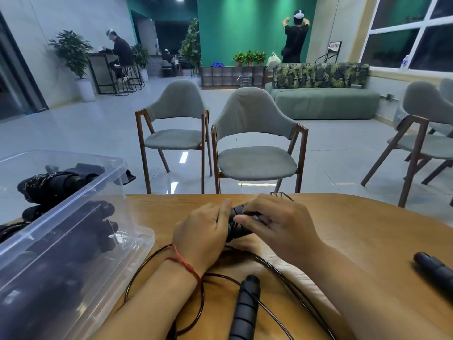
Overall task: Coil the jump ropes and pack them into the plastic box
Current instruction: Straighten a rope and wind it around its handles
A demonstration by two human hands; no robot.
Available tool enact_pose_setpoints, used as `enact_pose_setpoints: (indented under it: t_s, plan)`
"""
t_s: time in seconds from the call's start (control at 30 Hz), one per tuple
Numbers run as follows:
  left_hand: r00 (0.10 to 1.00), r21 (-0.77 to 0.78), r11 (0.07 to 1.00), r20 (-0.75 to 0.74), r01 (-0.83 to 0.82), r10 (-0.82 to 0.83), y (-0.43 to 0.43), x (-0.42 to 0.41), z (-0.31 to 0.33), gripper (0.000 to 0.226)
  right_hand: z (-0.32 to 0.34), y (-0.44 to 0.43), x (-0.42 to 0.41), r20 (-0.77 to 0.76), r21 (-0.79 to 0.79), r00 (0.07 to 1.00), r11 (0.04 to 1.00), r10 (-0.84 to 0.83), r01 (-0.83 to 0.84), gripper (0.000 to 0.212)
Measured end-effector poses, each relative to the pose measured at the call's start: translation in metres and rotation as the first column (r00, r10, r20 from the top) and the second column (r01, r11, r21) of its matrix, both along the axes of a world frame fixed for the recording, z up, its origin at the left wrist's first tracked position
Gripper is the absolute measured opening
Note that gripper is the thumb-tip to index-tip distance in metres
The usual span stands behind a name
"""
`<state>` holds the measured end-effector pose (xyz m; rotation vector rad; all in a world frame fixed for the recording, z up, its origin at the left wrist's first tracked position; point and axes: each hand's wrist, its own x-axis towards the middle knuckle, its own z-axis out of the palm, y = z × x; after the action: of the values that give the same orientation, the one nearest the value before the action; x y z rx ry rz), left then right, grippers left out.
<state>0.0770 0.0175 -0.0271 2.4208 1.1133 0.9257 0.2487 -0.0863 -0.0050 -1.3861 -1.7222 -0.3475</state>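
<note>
Between the two hands, close together at the middle of the light-brown wooden table (355, 231), sits a black ribbed jump-rope handle (235, 228) with thin cord wound about it. The left hand (203, 233) grips its near side with curled fingers, the thumb lying along the top. The right hand (278, 224) curls its fingers over the far end, and its thumb presses the handle's side. The two thumbs almost meet. A red string bracelet (184, 263) circles the left wrist.

Just below the hands, between the forearms, a second black ribbed handle (245, 309) lies on the table pointing toward the hands. The thin black rope cord (202, 294) runs in loose loops under the left wrist and around this handle, and another strand passes beneath the right forearm. Well to the right of the right hand, a third black handle (435, 267) rests near the table's edge.

Left of the left hand stands the clear plastic box (61, 210), tilted in view, its corner touching the table beside the cord loops. Inside it lie several black bundled jump ropes (55, 186). Beyond the hands, past the table's far edge, stand two grey upholstered chairs with wooden frames (255, 163).
</note>
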Motion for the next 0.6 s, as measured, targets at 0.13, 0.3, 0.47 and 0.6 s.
enact_pose_setpoints:
  t_s: [0.13, 0.3, 0.47, 0.6]
  plan:
    - [0.98, 0.059, 0.979, 0.037, 0.193, -0.195, -0.008, -0.004, 0.001, 0.043, 0.003, -0.001, 0.005, -0.133, -0.083, 0.991, 0.996, 0.028, -0.039, 0.021]
    - [0.926, 0.07, 0.923, -0.036, 0.377, -0.376, -0.011, -0.004, 0.005, 0.032, 0.009, -0.002, 0.011, -0.339, -0.188, 0.94, 0.976, 0.038, -0.107, 0.017]
    - [0.879, 0.143, 0.873, -0.184, 0.467, -0.44, -0.013, -0.004, 0.006, 0.062, 0.019, -0.007, 0.016, -0.435, -0.322, 0.9, 0.932, 0.011, -0.167, 0.015]
    - [0.864, 0.116, 0.86, -0.159, 0.497, -0.478, -0.015, -0.003, 0.005, 0.086, 0.027, -0.008, 0.02, -0.542, -0.394, 0.84, 0.883, 0.001, -0.255, 0.018]
